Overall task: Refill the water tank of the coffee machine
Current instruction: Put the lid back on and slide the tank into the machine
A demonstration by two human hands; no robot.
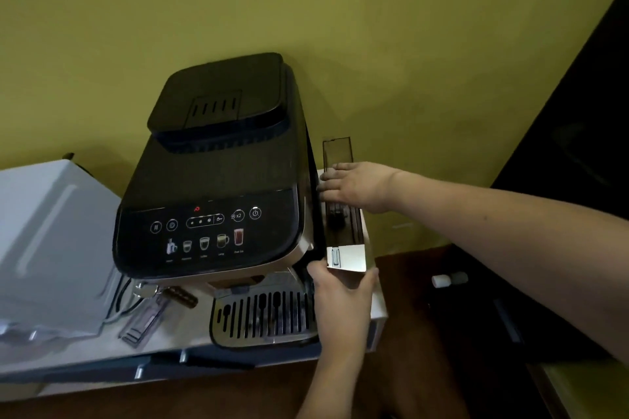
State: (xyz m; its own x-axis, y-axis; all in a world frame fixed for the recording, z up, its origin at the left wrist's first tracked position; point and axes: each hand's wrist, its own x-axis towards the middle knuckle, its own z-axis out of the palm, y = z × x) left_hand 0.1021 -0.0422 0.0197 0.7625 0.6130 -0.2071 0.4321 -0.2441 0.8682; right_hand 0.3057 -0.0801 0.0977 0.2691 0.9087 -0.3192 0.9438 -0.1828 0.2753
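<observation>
The water tank (pixel 342 214) beside the coffee machine (pixel 218 180) is gripped at its front by the left hand (pixel 343 296); the right hand (pixel 354 185) is laid flat, fingers extended, on its top.

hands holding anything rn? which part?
Both hands are on the water tank: left hand grips its silver front end from below, right hand rests on its top edge, beside the coffee machine.

Worn on the head, looking forward and down. Close above the coffee machine (pixel 218 180), left of both gripping hands.
</observation>
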